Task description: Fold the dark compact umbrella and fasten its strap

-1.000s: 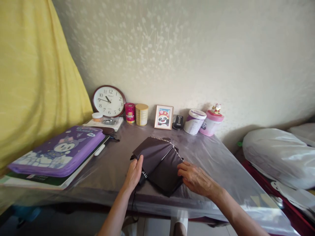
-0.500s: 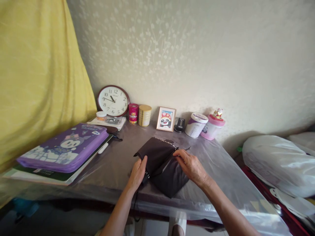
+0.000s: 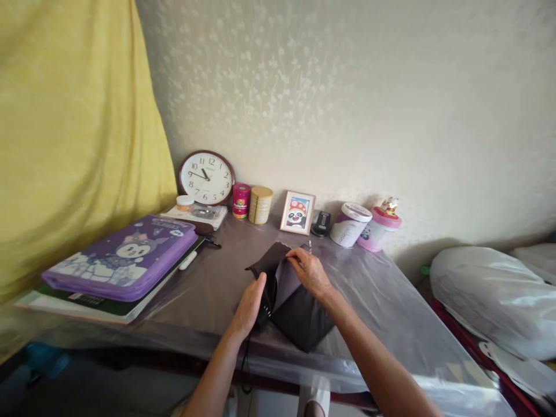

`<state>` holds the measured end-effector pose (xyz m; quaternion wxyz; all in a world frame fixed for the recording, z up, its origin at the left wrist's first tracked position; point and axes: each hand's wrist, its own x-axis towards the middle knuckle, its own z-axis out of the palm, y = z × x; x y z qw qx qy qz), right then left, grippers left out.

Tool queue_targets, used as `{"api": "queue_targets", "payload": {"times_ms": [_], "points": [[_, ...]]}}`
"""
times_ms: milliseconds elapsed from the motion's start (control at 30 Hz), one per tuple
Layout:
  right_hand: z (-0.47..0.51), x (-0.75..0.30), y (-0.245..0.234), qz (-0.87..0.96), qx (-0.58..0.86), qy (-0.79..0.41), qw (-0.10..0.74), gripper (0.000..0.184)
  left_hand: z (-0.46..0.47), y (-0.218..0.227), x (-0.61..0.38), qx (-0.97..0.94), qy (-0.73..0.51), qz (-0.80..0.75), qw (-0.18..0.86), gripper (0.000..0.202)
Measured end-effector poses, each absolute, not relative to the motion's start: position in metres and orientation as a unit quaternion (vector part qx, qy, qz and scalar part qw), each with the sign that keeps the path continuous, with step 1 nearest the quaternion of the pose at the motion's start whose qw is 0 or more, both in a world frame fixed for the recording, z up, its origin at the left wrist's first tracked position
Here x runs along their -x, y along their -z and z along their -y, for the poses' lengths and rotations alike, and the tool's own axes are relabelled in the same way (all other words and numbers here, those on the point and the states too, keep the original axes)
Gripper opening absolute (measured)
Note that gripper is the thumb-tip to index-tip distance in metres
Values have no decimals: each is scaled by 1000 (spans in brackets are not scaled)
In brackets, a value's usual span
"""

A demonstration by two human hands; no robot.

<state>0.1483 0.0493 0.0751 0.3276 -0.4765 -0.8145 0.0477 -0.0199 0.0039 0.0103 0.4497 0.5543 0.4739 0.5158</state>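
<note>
A black folding umbrella (image 3: 306, 321) lies collapsed at the near side of the table, its canopy loose in folds. My left hand (image 3: 251, 304) is closed round the bundle at its left end, thumb on top; a dark cord dangles below. With my right hand (image 3: 308, 271) I pinch an edge of the canopy fabric and hold one fold raised. The ends of the ribs show as small pale tips beside my left hand. Fingers on the far side of the fabric are hidden.
A purple zip case (image 3: 125, 255) lies on books at the left, with a white marker (image 3: 188, 260) alongside. Along the wall stand a clock (image 3: 207, 178), two tins (image 3: 260, 205), a framed panda picture (image 3: 297, 212) and two tubs (image 3: 351, 225). Plastic covers the table (image 3: 391, 313).
My right hand has moved left, toward my left hand, drawing a canopy fold up and over. My left hand keeps its hold. The view has shifted slightly.
</note>
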Motion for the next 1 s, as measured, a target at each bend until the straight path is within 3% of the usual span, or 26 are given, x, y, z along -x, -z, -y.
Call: {"api": "queue_targets", "payload": {"times_ms": [200,367,500,633,700,800,900,1000], "points": [[-67,-136,-68,815,489,-31,309,13,0,-11,12,-589,-488,-470,441,51],[-66,-130,-65,819,486,-35,302,15,-7,4,9,-605,-462,-535,367,29],[-51,-128,-62,823,465,-42,323,24,-10,4,9,-592,-455,-564,352,39],[-46,-136,-49,874,417,-30,250,21,-9,-3,11,-575,-463,-556,381,41],[-49,-146,-43,871,437,-6,223,20,-8,-5,12,-565,-470,-546,403,42],[-51,-165,-47,829,501,20,247,24,-9,-7,14,-548,-485,-533,426,46],[-37,-181,-64,825,502,-39,257,22,-10,-5,15,-534,-490,-546,419,47],[-10,-189,-80,857,458,-146,186,21,-11,-3,15,-530,-486,-561,410,44]]}}
